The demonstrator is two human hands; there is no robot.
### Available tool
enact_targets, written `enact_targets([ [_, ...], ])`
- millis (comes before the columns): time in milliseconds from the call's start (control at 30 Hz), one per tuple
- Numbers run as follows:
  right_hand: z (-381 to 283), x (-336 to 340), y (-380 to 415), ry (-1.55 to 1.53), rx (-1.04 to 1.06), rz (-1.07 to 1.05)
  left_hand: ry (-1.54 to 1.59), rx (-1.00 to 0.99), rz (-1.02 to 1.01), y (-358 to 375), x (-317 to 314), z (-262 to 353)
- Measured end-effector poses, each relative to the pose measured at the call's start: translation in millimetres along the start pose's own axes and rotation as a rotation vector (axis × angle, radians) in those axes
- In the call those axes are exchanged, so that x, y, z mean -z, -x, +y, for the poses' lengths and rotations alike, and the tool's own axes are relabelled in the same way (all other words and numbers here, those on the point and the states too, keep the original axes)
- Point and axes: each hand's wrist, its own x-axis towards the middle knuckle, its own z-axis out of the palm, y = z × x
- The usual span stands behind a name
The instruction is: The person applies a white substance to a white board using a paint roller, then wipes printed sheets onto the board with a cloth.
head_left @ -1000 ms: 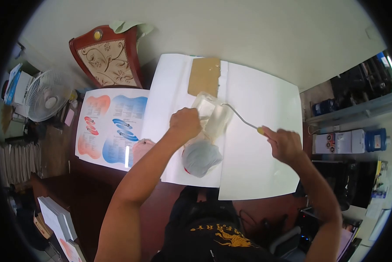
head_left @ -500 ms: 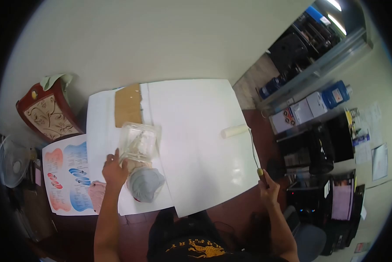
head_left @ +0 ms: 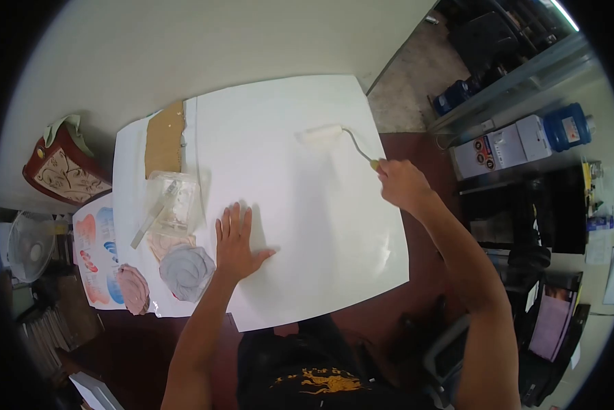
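A paint roller [head_left: 323, 134] with a pale sleeve rests on the far part of a large glossy white sheet [head_left: 307, 287]. My right hand [head_left: 404, 184] is closed around its handle. Flat on the same sheet, fingers spread, lies my left hand [head_left: 234, 246]. Left of it is a clear plastic tray [head_left: 189, 199] with whitish residue inside, and a flat, pale brush-like tool [head_left: 150, 221] lies across it. A bundled grey cloth [head_left: 186, 272] sits just below the tray, close to my left wrist.
A piece of brown cardboard [head_left: 164, 140] lies at the sheet's far left. A pink cloth [head_left: 133, 289] rests on a printed sheet [head_left: 95, 273]. At left are a carved wooden chair back [head_left: 68, 167] and a fan [head_left: 31, 246]; an office chair [head_left: 450, 352] stands right.
My left hand has left the tray and now lies flat on the white sheet. The right hand has carried the roller farther up and leftward across the sheet. My view has shifted.
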Motion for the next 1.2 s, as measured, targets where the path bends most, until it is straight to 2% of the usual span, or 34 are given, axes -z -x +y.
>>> enact_targets([
  [100, 21.6, 9.9, 74.6, 0.012, -0.028, -0.137, -0.017, 0.038, -0.005, -7.3, -17.7, -2.2],
  [133, 52.2, -4.9, 115.7, 0.032, 0.148, 0.042, -0.014, 0.041, -0.016, -8.2, -18.2, -2.9],
  [200, 62.1, 15.2, 169.4, 0.088, -0.008, -0.201, -0.004, 0.040, -0.035, -10.5, -19.4, -3.5],
  [267, 43.2, 38.8, 179.5, 0.135, -0.052, -0.303, 0.007, 0.044, -0.040, -9.9, -19.1, -4.3],
  [300, 34.5, 43.0, 174.6, 0.158, -0.071, -0.349, 0.005, 0.036, -0.036, -10.4, -19.3, -6.2],
  [433, -8.4, 36.6, 87.7, 0.083, -0.150, -0.234, 0.025, 0.043, -0.069, -7.9, -19.1, -7.7],
  [533, -26.7, 16.9, -6.7, 0.100, -0.094, -0.138, 0.036, 0.026, -0.032, -10.8, -21.8, -10.7],
  [633, -45.9, 0.5, -96.5, 0.145, -0.122, -0.081, 0.045, 0.023, -0.007, -10.8, -23.7, -14.1],
  [733, -64.7, 2.4, -153.4, 0.128, -0.155, -0.029, 0.058, 0.029, -0.019, -9.3, -26.0, -16.6],
  [800, -54.4, -4.7, -187.7, 0.148, -0.088, 0.011, 0.069, 0.034, -0.035, -8.5, -26.2, -17.8],
  [833, -56.0, -3.3, -197.2, 0.161, -0.055, 0.032, 0.070, 0.038, -0.047, -8.6, -26.3, -18.0],
  [933, -66.7, 11.9, -208.3, 0.061, -0.151, -0.022, 0.082, 0.046, -0.076, -8.9, -23.3, -18.5],
  [1033, -53.3, 18.8, -171.2, 0.195, 0.039, -0.064, 0.115, 0.047, -0.097, -7.7, -23.7, -20.9],
  [1100, -58.8, 27.6, -130.4, 0.176, -0.034, -0.046, 0.121, 0.046, -0.091, -7.2, -23.5, -22.2],
  [1200, -51.1, 23.2, -126.5, 0.171, 0.000, 0.008, 0.104, 0.032, -0.035, -7.3, -24.1, -20.9],
])
